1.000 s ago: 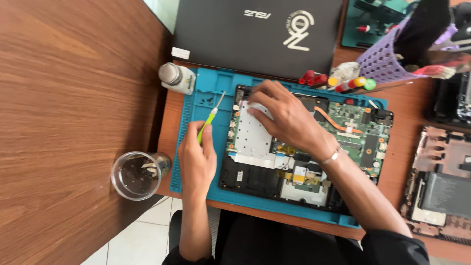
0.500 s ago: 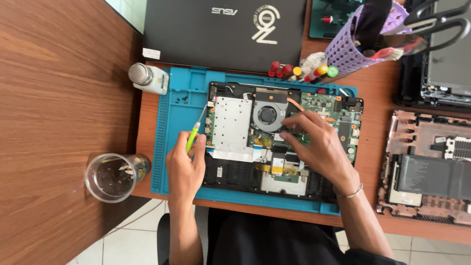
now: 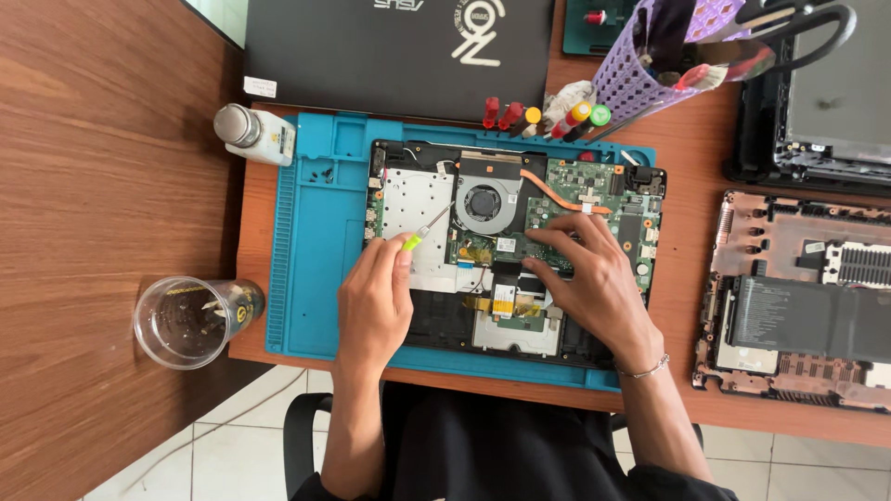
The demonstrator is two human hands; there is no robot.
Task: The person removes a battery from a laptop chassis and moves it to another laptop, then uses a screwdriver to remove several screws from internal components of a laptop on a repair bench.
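Screwdriver (image 3: 425, 229) in left hand (image 3: 374, 301); right hand (image 3: 594, 278) on motherboard (image 3: 575, 209).

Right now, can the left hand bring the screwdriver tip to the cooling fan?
Probably yes. The left hand holds the green screwdriver with its tip just left of the fan, and nothing lies between them. The right hand rests further right on the board.

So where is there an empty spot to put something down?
The blue mat is bare between its ridged left edge and the opened laptop, below the small screws. The wood left of the white bottle is free. Around the purple basket it is crowded.
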